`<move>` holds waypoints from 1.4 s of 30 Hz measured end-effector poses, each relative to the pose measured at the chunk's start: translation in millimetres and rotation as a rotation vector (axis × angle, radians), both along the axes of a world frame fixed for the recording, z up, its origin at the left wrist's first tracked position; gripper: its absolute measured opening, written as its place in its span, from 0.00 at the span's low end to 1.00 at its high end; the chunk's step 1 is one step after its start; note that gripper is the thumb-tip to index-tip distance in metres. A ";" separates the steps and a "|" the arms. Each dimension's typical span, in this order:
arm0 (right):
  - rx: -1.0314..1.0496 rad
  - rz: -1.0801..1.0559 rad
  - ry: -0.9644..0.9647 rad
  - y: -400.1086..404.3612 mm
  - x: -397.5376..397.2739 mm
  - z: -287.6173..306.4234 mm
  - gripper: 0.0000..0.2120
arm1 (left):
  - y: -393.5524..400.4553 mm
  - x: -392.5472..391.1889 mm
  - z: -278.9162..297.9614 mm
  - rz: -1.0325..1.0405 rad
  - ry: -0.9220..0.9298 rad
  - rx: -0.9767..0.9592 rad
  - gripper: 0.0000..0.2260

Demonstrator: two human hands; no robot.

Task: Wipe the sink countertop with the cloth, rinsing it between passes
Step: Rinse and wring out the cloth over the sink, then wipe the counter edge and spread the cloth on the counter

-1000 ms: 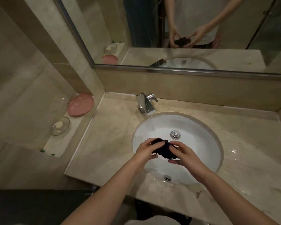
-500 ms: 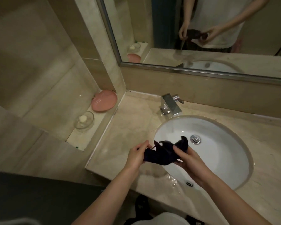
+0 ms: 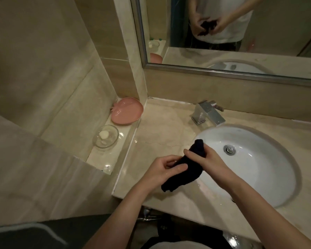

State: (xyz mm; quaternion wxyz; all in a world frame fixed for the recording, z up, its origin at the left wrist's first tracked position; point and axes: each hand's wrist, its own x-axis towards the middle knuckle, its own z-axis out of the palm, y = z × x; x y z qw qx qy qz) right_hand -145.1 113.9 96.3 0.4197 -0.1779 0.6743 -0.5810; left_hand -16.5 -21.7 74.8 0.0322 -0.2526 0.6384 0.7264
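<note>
Both hands are on the cloth (image 3: 185,168), held above the countertop (image 3: 162,130) at the basin's (image 3: 258,169) left rim. The left hand (image 3: 162,169) pinches its middle between thumb and fingers; the right hand (image 3: 210,159) is closed round the upper end, the tail hanging free below. It looks soft, limp and probably wet, so light but floppy: best bunched into a pad in one palm. On the side ledge, a glass dish (image 3: 105,136) holds a small soap, and the pink dish (image 3: 127,113) looks empty.
</note>
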 end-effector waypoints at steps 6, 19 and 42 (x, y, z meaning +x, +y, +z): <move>-0.055 0.148 -0.077 5.0 -3.0 -0.3 0.17 | -12.6 -1.4 14.0 -0.037 0.093 -0.064 0.09; -0.032 0.215 -0.335 2.6 -5.6 0.4 0.19 | -27.3 7.7 16.9 0.097 0.095 -0.216 0.09; 0.272 0.206 0.132 -14.7 -11.2 -82.3 0.06 | -101.2 -9.4 -64.2 -0.071 -0.254 -0.320 0.10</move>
